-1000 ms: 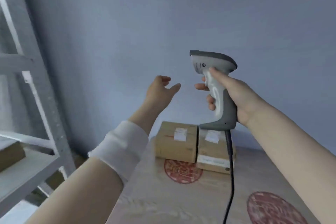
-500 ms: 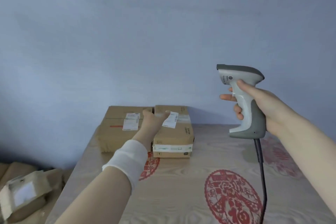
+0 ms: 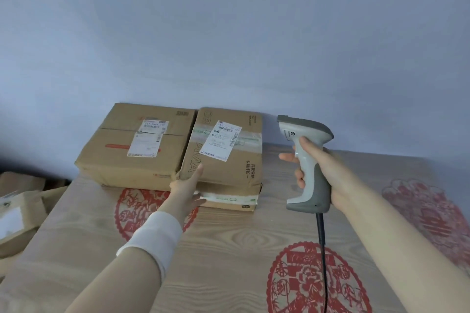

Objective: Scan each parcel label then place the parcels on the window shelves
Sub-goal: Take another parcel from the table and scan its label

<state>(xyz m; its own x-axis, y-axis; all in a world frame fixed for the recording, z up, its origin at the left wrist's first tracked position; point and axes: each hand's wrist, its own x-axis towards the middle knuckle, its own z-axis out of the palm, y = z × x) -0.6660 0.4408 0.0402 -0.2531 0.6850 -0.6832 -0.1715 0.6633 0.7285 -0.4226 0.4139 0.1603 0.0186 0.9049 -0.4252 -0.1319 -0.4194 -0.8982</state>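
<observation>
The right-hand parcel (image 3: 229, 168) sits at the tabletop's (image 3: 229, 249) far edge, touching the left-hand parcel (image 3: 122, 162). My left hand (image 3: 187, 190), fingers straight, touches its near left corner, gripping nothing. My right hand (image 3: 328, 173) is wrapped round the scanner (image 3: 305, 132), upright just beside it. Scanning step, I judge: next, tip the scanner toward the white label (image 3: 220, 140).

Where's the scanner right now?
Head view, right of centre: the barcode scanner is gripped upright in the right hand above the table, just right of the right-hand parcel, its head facing left.
</observation>
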